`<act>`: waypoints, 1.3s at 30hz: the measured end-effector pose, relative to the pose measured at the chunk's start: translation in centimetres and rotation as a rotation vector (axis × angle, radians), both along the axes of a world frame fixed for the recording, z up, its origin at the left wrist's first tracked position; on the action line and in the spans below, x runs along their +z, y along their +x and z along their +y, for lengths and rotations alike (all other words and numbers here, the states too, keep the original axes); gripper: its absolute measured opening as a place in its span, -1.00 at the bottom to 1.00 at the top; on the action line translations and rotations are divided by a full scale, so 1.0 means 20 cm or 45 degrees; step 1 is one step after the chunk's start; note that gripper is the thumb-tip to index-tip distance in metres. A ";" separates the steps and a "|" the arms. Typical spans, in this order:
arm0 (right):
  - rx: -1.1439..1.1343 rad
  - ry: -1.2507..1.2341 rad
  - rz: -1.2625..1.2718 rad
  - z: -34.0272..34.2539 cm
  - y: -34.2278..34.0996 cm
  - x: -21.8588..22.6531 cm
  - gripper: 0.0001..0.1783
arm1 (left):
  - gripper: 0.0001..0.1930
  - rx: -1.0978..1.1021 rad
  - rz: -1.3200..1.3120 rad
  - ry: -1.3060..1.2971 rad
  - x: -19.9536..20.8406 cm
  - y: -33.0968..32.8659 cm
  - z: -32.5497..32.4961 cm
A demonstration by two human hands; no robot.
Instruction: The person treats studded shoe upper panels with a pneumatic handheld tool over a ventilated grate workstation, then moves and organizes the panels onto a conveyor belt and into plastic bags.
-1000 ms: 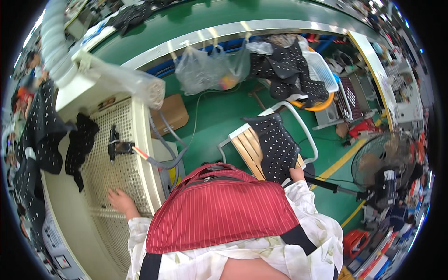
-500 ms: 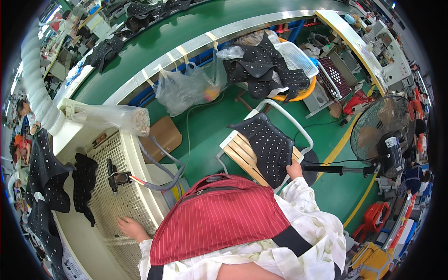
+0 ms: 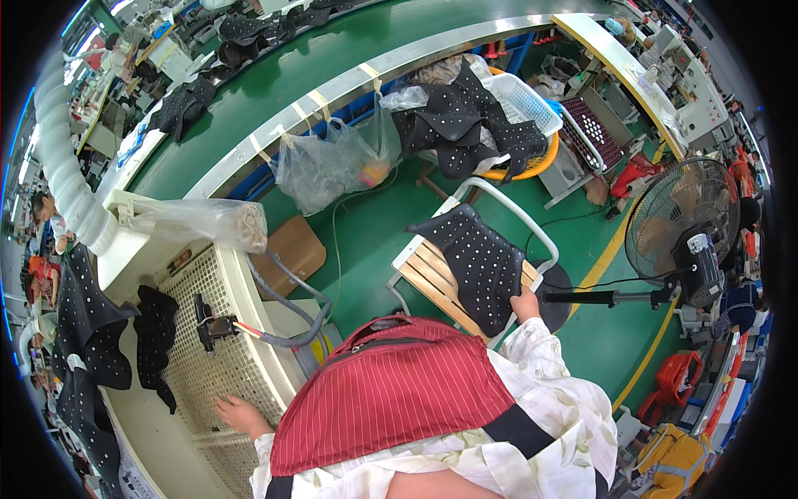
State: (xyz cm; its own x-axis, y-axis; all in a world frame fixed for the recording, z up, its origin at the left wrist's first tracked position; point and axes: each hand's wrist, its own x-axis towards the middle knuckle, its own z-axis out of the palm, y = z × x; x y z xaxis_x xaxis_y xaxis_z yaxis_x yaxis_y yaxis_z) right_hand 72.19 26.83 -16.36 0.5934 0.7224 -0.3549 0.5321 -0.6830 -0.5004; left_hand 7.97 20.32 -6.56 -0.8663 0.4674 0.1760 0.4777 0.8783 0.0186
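Black sheet material with white dots (image 3: 478, 254) lies over a chair with wooden slats (image 3: 426, 274) and a white tube frame. My right hand (image 3: 525, 304) pinches the near right edge of this piece, thumb on top; the fingers beneath are partly hidden. On the left, my left hand (image 3: 243, 416) rests low on a cream perforated grating (image 3: 224, 378), fingers apart and holding nothing. Farther up that grating lies a black spray-gun-like tool (image 3: 213, 327) with a grey hose. Beside it, a smaller black dotted piece (image 3: 155, 337) hangs over the booth's inner wall.
A standing fan (image 3: 682, 233) is at the right, its pole reaching toward the chair. More dotted pieces (image 3: 465, 116) heap over a yellow basket (image 3: 544, 158). Clear plastic bags (image 3: 320, 170) hang from the green conveyor (image 3: 332, 58). More black pieces (image 3: 87, 324) drape over the booth's left edge.
The view has shifted slightly. Both hands stay in nearly the same places, and the dotted piece still lies on the chair.
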 end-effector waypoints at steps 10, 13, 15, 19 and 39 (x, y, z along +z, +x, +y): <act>-0.029 -0.084 0.057 -0.07 0.08 -0.17 -0.45 | -0.55 -0.022 0.103 0.106 -0.06 -0.03 -0.03; -0.038 -0.107 0.067 -0.06 0.10 -0.17 -0.40 | -0.56 -0.013 0.100 0.078 -0.05 -0.01 -0.04; -0.029 -0.094 0.057 -0.04 0.10 -0.19 -0.43 | -0.56 0.004 0.079 0.029 -0.05 -0.02 -0.05; -0.003 -0.172 0.033 0.01 0.07 -0.11 -0.44 | -0.55 0.045 0.027 0.076 -0.02 0.01 -0.03; -0.043 0.057 0.179 0.21 0.19 -0.51 -0.40 | -0.52 0.168 -0.030 0.136 0.02 0.06 -0.02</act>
State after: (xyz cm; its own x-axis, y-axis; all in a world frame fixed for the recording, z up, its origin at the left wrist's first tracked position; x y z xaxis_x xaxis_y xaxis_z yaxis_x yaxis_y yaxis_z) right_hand 76.09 30.94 -26.65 0.5642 0.7199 -0.4043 0.4319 -0.6746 -0.5986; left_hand 9.20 19.99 -6.08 -0.9234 0.3293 0.1974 0.3568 0.9258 0.1250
